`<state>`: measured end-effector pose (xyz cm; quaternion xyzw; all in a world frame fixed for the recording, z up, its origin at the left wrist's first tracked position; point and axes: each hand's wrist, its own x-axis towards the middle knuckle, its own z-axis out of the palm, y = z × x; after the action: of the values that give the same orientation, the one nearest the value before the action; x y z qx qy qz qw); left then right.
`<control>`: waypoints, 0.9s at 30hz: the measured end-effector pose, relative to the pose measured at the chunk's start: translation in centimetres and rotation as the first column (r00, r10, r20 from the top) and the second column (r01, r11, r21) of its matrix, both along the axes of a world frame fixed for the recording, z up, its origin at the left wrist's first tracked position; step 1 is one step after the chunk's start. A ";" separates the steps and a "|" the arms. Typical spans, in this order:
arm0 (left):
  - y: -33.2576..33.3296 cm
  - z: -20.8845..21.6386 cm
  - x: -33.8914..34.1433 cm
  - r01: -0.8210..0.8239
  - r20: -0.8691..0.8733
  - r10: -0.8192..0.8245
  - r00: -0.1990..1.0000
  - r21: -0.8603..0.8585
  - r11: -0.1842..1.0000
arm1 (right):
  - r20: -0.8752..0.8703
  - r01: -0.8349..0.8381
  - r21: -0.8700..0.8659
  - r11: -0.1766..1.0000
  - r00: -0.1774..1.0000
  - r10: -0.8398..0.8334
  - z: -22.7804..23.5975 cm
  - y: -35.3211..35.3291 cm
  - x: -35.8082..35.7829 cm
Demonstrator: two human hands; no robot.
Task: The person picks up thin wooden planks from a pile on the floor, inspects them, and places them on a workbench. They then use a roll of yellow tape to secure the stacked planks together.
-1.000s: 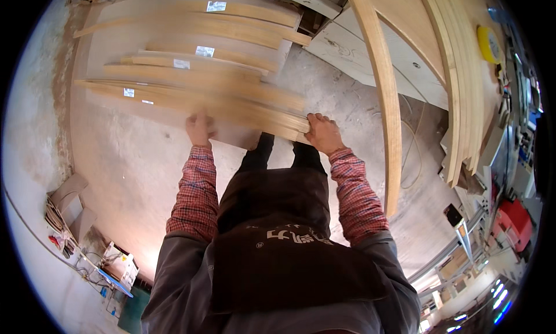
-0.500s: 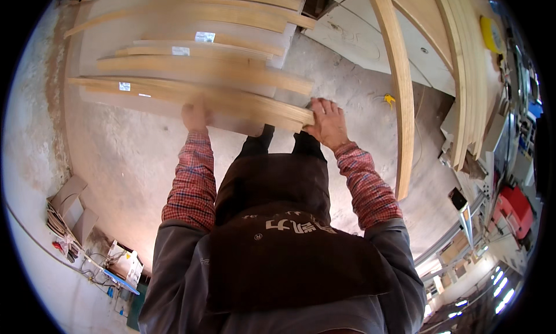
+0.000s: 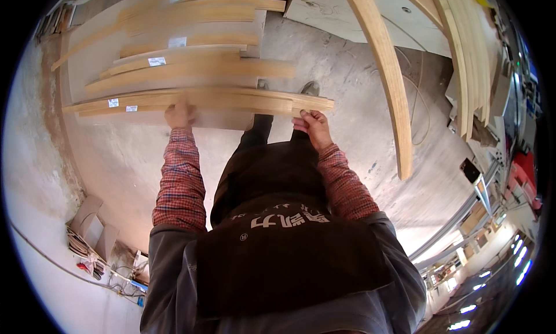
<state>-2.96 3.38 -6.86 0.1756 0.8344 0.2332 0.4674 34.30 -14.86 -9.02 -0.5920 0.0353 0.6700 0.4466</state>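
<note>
A bundle of long, pale wooden strips [image 3: 243, 99] lies crosswise in front of me, with small white labels [image 3: 113, 103] toward its left end. At the bundle's near edge, left of the middle, is my left hand [image 3: 180, 114]. Its fingers look curled over the wood, though they are slightly blurred. Close to the right end, my right hand [image 3: 314, 128] pinches the near edge of a strip between thumb and forefinger, its other fingers bent. The strips' right ends are staggered, some reaching past this hand.
More labelled wooden strips [image 3: 191, 65] lie in rows beyond, on a pale board surface [image 3: 226, 121]. A long plank [image 3: 385, 68] slants down at the right, beside several stacked planks [image 3: 454, 50]. Concrete floor [image 3: 359, 154] shows between, with a thin cord [image 3: 427, 102] across it.
My right hand has gone from spread fingers against the strips' ends to a pinch on the near edge. The bundle has shifted right relative to the rows beyond. The whole view has shifted slightly.
</note>
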 end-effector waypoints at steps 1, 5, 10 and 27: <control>0.1 0.3 0.2 0.023 -0.023 -0.023 0.999 -0.028 0.999 | 0.066 -0.051 -0.034 0.998 0.996 0.053 0.6 0.0 -0.2; 1.1 0.3 -1.3 0.174 -0.043 -0.181 0.983 -0.127 0.977 | -0.023 -0.056 -0.196 0.979 0.998 0.052 1.5 -1.0 0.8; 1.3 1.1 -1.6 0.234 -0.007 -0.240 0.971 -0.194 0.953 | 0.043 -0.163 -0.181 0.970 0.984 0.174 1.4 -1.3 1.0; -2.8 -2.5 -3.8 -0.122 -0.118 0.116 0.986 -0.047 0.991 | 0.166 -0.177 0.031 0.984 0.971 0.169 1.1 -2.5 1.0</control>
<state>-6.76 0.60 -9.37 0.1260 0.8750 0.2277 0.4083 35.32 -17.37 -7.95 -0.6350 -0.0684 0.6565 0.4013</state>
